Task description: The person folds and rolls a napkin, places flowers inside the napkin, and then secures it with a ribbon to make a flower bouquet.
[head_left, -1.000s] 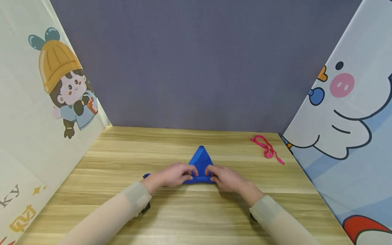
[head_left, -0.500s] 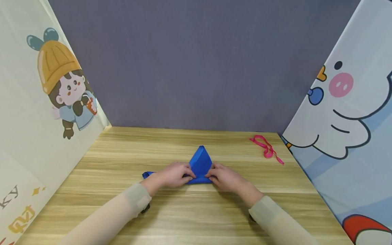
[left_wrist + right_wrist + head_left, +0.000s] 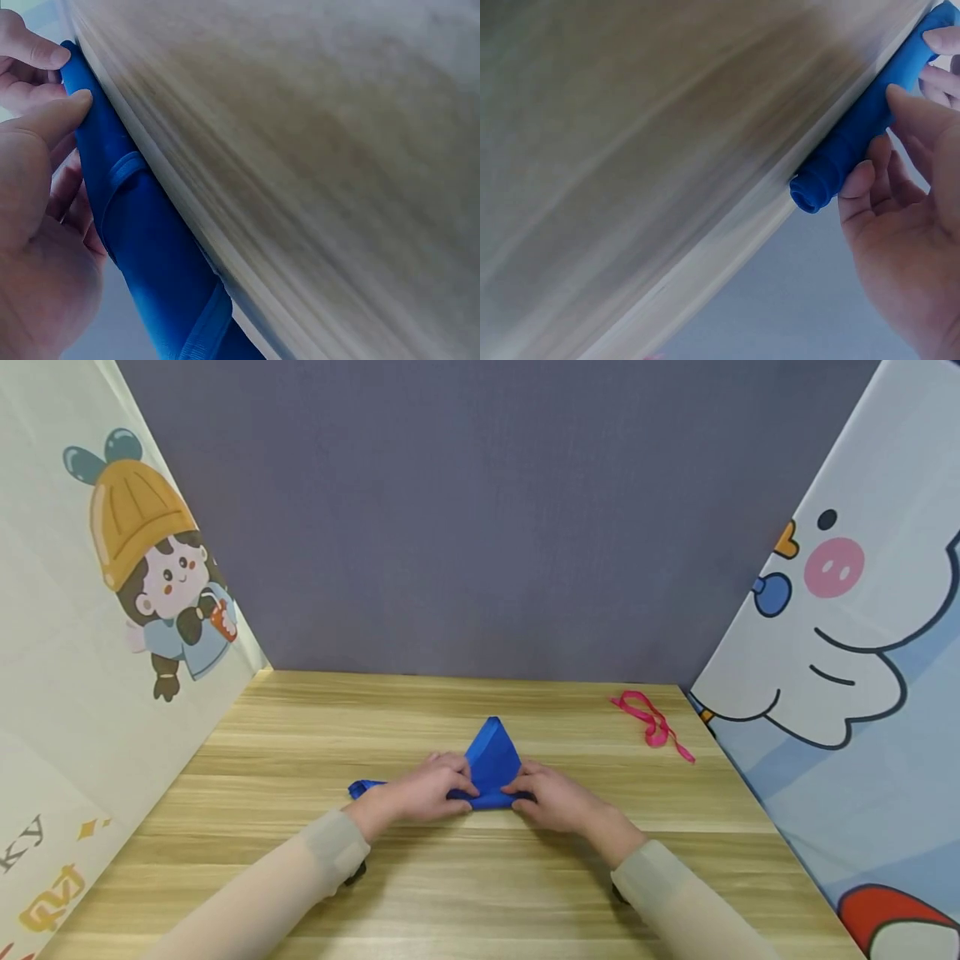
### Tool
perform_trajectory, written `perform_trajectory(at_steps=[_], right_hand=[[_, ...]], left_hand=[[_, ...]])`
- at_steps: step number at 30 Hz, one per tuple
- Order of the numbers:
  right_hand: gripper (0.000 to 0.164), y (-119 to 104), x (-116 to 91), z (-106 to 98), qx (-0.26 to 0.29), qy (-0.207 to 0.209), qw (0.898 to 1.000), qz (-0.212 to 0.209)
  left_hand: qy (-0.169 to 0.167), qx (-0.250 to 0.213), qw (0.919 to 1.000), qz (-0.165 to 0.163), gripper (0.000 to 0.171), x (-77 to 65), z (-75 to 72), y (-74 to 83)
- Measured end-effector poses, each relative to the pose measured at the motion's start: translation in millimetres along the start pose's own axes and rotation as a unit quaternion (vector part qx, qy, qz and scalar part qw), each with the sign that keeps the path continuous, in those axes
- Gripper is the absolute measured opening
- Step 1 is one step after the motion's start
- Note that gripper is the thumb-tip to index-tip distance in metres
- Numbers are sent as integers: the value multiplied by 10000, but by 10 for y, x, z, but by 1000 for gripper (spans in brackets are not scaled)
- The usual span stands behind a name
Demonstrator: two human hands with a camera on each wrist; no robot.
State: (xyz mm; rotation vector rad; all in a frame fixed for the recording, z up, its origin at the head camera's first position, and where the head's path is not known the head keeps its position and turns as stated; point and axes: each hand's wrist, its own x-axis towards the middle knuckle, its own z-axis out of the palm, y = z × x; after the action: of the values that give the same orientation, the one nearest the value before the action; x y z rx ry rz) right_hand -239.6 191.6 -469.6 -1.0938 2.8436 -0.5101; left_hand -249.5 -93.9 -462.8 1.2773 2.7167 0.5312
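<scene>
Blue cloth [image 3: 495, 772] mostly rolled, far triangular tip [image 3: 492, 742] unrolled; left hand [image 3: 432, 788] and right hand [image 3: 557, 797] pinch the roll [image 3: 493, 802].

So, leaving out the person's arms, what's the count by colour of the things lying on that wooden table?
Blue: 1, a partly rolled cloth, gripped by the left hand and right hand
Pink: 1, a loosely looped ribbon
Total: 2

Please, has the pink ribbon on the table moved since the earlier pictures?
No. In the head view, the ribbon keeps the same place relative to the back right corner of the table.
</scene>
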Motion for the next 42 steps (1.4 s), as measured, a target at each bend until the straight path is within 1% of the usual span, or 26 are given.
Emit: perform_trajectory(at_steps=[3,7,11,18,22,27,30,35,39,42], right_hand=[[27,4,3,-5,13,6,10000,-23],[26,-7,5,-12,-14,7,10000,-33],[26,-21,7,-17,32,21,10000,-39],[24,-14,13,-21,-37,181,9995,-238],[24,-3,17,-15,-25,183,9996,-231],[24,12,16,-8,-17,164,9996,-208],[25,19,12,-5,87,171,9997,-155],[21,24,9,1,269,241,9992,-155],[14,23,15,19,85,423,9984,-375],[12,19,19,33,-150,527,9975,-441]], left_hand=[[-48,-180,9998,-90,25,-5,-4,-10],[-79,-156,9998,-127,27,-5,5,-33],[-37,-27,10000,-63,24,8,11,-62],[-23,-97,9999,56,21,21,-10,-85],[15,-99,9998,165,22,17,-2,-109],[76,-348,9990,257,27,8,-2,-98],[88,-404,9987,292,27,7,-12,-82],[4,-255,9992,293,27,14,-15,-71],[-22,-292,9993,250,29,23,-13,-69],[-43,-271,9995,129,28,31,-25,-45]])
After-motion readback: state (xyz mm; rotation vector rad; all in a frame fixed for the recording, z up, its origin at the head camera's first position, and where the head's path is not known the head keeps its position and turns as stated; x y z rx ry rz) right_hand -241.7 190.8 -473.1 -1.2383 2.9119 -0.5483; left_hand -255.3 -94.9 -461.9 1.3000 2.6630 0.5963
